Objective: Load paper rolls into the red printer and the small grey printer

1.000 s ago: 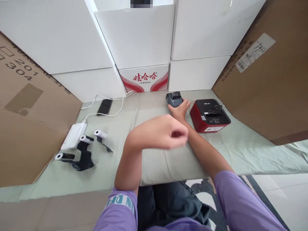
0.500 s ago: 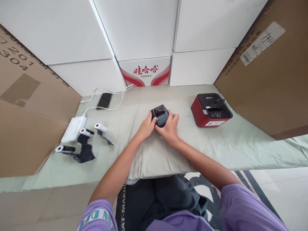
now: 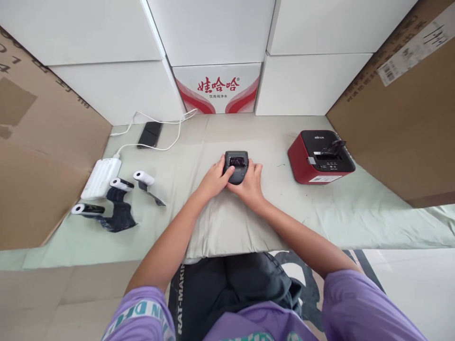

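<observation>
A small black portable printer (image 3: 237, 176) with a dark window in its top rests near the middle of the cloth-covered table. My left hand (image 3: 213, 179) grips its left side, the thumb lying over the front part of the top. On the other side, my right hand (image 3: 251, 185) wraps around the right edge, its thumb along the near edge. Both hands are closed on the printer, and some fingertips are hidden behind it. The window faces up, and crinkled dark material shows through it.
A red and black desktop printer (image 3: 322, 157) stands to the right. On the left lie a black phone (image 3: 150, 134), a white block (image 3: 101, 179) with a white cable, and several paper rolls (image 3: 144, 178) with dark strips. Cardboard boxes (image 3: 42, 189) flank the table; white boxes (image 3: 216, 33) stand behind.
The printer has turned slightly and now sits squarer to me, still between both hands. My left thumb has slid onto its top. The whole view has shifted a little.
</observation>
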`<control>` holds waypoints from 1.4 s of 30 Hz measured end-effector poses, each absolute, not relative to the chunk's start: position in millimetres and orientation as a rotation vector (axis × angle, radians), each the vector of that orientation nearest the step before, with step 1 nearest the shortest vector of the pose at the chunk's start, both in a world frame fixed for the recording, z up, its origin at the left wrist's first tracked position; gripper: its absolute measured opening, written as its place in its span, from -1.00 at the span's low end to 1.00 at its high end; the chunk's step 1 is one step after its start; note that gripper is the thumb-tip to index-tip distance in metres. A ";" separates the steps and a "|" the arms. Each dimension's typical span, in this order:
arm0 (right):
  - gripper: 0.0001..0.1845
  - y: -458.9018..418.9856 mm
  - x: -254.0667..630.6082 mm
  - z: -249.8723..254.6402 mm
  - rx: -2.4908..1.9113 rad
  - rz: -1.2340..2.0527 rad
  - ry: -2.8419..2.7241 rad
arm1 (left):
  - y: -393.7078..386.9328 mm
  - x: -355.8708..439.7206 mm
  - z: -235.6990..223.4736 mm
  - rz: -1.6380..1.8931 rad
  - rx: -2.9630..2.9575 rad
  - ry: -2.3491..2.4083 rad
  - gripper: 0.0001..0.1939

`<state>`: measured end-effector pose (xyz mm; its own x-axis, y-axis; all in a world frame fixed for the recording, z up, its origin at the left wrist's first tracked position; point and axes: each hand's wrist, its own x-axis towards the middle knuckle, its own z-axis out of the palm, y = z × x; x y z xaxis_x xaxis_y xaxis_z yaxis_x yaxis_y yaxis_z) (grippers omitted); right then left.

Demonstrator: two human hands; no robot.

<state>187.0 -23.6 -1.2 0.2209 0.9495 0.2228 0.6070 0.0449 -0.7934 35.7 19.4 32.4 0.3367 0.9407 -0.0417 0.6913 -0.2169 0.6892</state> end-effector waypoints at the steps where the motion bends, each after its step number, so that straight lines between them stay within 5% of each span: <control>1: 0.20 -22.4 188.4 -2.5 -1.647 0.515 -1.489 | 18.6 34.7 33.2 0.496 2.029 1.434 -0.21; 11: 0.19 -19.2 194.3 0.2 -1.526 0.631 -1.528 | 14.9 23.0 37.4 0.104 2.314 1.401 -0.06; 28: 0.20 -17.5 197.8 -2.3 -1.509 0.580 -1.561 | 17.4 20.2 39.7 0.141 2.381 1.359 -0.12; 42: -0.11 -21.1 198.2 12.5 -1.481 0.575 -1.555 | 16.4 20.4 44.6 0.115 2.452 1.368 -0.12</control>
<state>198.2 -21.1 12.5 0.1058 0.9545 0.2787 0.5435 0.1791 -0.8201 20.4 16.4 44.6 0.5356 0.8398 -0.0889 0.8131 -0.4844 0.3228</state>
